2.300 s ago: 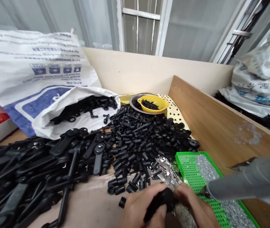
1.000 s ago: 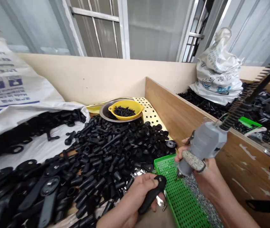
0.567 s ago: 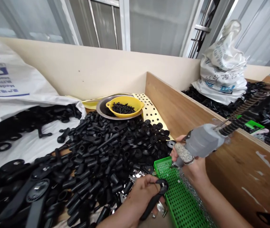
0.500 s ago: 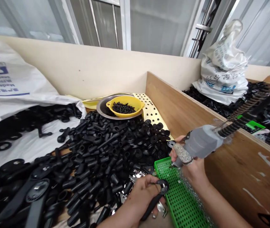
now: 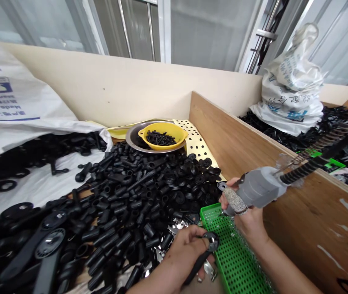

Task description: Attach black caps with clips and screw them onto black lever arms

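My left hand [image 5: 183, 250] is closed around a black plastic crank handle [image 5: 197, 267], whose round head [image 5: 213, 241] sticks out past the thumb. Small shiny metal pieces [image 5: 209, 270] show just under it. In my right hand [image 5: 249, 222] is a grey electric screwdriver [image 5: 261, 185], tilted, with a speckled wrap [image 5: 235, 200] around it. A small round disc [image 5: 222, 185] shows at the right fingertips; whether they touch it I cannot tell. The screwdriver's nose is over a green perforated basket [image 5: 203, 212], which holds small metal pieces along its right side.
Black plastic parts [image 5: 125, 204] lie heaped across the left and middle. Behind them a yellow colander [image 5: 182, 134] of black screws stands in a metal bowl [image 5: 131, 139]. A wooden divider [image 5: 222, 126] runs along the right. White sacks [image 5: 17, 94] stand left and far right.
Both hands keep their holds, with hardly any movement. The scene sits slightly farther right in the view.
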